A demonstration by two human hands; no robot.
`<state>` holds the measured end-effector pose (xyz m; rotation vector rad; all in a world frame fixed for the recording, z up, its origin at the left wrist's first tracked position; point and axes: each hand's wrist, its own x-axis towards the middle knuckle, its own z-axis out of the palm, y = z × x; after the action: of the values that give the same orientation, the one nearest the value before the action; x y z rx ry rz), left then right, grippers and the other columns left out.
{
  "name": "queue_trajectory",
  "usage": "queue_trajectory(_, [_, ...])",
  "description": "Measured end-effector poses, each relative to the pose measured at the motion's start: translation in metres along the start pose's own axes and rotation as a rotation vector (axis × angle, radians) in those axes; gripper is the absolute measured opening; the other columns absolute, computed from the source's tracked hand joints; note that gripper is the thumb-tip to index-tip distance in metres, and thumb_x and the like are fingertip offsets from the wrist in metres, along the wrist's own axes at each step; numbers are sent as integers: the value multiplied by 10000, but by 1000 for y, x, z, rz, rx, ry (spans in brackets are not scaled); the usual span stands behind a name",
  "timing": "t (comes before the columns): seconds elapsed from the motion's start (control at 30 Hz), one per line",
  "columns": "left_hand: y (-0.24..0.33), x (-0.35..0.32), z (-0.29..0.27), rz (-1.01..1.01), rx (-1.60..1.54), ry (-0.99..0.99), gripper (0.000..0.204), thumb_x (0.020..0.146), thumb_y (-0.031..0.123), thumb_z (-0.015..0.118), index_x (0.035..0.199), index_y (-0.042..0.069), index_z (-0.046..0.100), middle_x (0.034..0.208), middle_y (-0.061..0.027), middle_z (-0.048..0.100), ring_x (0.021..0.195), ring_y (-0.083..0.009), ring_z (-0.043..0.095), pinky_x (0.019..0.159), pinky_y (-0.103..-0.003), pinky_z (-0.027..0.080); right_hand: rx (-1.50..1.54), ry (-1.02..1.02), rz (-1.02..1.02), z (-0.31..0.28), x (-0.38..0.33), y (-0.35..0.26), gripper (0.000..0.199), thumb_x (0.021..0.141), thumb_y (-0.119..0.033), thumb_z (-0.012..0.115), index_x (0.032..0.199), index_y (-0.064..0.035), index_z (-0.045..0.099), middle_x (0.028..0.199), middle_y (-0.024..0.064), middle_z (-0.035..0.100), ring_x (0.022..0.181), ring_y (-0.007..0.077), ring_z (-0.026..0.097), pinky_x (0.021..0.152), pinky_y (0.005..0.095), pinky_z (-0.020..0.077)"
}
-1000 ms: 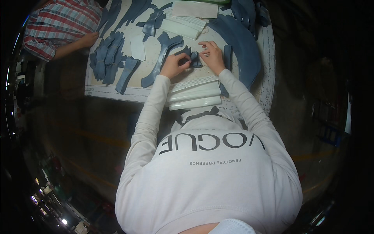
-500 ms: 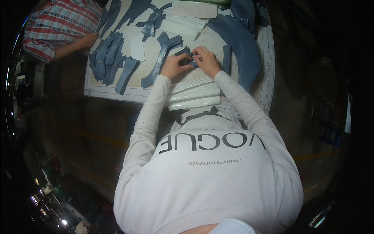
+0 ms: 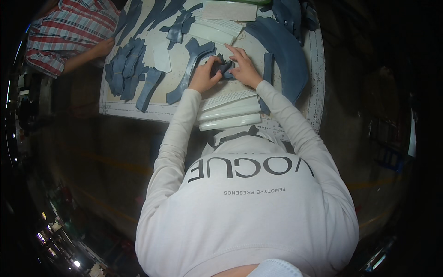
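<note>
Bare bench borders the right edge. Left hand curls at blue pieces, grip unclear; right hand spread beside them.

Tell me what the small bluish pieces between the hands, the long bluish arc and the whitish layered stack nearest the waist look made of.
Small bluish pieces: perhaps leather or imitation, seemingly creased but partly hidden.
Long bluish arc: likely similar, smooth with faint sheen.
Whitish layered stack: maybe glossy plastic or coated paper, given its bright highlights.
</note>
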<state>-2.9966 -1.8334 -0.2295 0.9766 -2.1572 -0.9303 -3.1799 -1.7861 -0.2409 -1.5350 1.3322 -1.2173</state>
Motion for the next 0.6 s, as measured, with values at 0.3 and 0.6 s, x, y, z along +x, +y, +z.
queue_trajectory(0.3, [-1,-6,2,81,215,-71,310,725,239,798,986,114,689,745,-106,683,657,-282,663,635,-340,524,-366,-114,-174,7,4,2,805,711,186,527,1408,-202,422,1357,180,382,1098,396,566,872,407,515])
queue_trajectory(0.6, [1,-5,-4,-67,157,-147,214,771,189,732,951,89,676,735,-140,668,691,-309,658,646,-370,510,-253,-6,-165,-11,7,-1,868,722,182,558,1459,-227,348,1405,183,342,1220,407,485,921,396,496])
